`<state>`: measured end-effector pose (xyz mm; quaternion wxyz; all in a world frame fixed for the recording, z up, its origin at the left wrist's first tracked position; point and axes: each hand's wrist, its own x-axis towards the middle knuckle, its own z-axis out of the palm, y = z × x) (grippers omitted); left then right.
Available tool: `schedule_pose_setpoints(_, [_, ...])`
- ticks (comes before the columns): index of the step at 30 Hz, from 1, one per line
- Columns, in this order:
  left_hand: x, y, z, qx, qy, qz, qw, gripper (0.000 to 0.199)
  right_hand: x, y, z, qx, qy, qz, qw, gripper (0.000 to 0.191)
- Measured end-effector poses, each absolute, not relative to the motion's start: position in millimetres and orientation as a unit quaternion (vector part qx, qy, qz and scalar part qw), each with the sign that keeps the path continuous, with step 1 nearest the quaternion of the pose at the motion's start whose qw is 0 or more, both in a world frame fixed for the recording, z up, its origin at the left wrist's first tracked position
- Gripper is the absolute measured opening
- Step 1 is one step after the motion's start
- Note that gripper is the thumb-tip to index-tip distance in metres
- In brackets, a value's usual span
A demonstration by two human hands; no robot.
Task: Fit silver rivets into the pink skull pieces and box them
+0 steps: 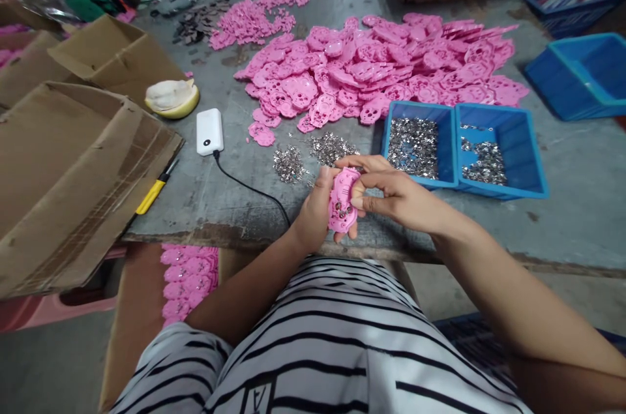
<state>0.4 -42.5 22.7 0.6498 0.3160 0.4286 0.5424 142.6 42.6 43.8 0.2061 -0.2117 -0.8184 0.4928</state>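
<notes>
Near the table's front edge, a pink plastic piece (343, 200) with small metal parts on it lies in my left hand (315, 212), whose thumb and fingers grip its sides. My right hand (386, 191) is over the piece's right side, its thumb and index finger pinched together at the surface; whatever is between those fingertips is hidden. Just beyond my hands lie two small heaps of metal parts, a left one (288, 164) and a larger right one (332, 148). A big pile of pink pieces (352, 68) spreads behind them.
Two blue bins (423, 109) (535, 153) of metal parts stand right of my hands. At left are a white power bank (210, 132) with a black cable, a yellow screwdriver (150, 197), fruit peel (182, 104) and cardboard boxes (63, 166). Stacked pink pieces (188, 280) sit below the edge.
</notes>
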Motion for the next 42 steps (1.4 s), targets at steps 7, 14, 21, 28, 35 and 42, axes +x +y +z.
schedule_pose_setpoints(7, [2.3,-41.4,21.7,0.311,0.424,0.545,0.653,0.065,140.9,41.3,43.6,-0.212,-0.832,0.467,0.212,0.019])
schedule_pose_setpoints(14, [1.1,-40.6,28.5,0.283,0.398,0.549,0.678,0.052,140.8,33.0,34.5,-0.252,-0.789,0.496,0.262,0.017])
schedule_pose_setpoints(21, [-2.6,-43.0,29.7,0.288,0.411,0.521,0.691,0.051,141.3,31.0,30.4,-0.267,-0.752,0.524,0.297,0.02])
schedule_pose_setpoints(28, [-2.4,-43.7,27.6,0.313,0.426,0.514,0.675,0.051,138.8,27.0,31.8,-0.284,-0.74,0.53,0.302,0.02])
schedule_pose_setpoints(35, [-4.9,-45.2,28.7,0.342,0.433,0.521,0.652,0.047,139.0,21.1,25.7,-0.316,-0.663,0.538,0.415,0.013])
schedule_pose_setpoints(42, [-8.0,-44.4,26.8,0.322,0.442,0.563,0.62,0.046,136.2,11.8,-4.5,-0.338,-0.597,0.498,0.53,0.007])
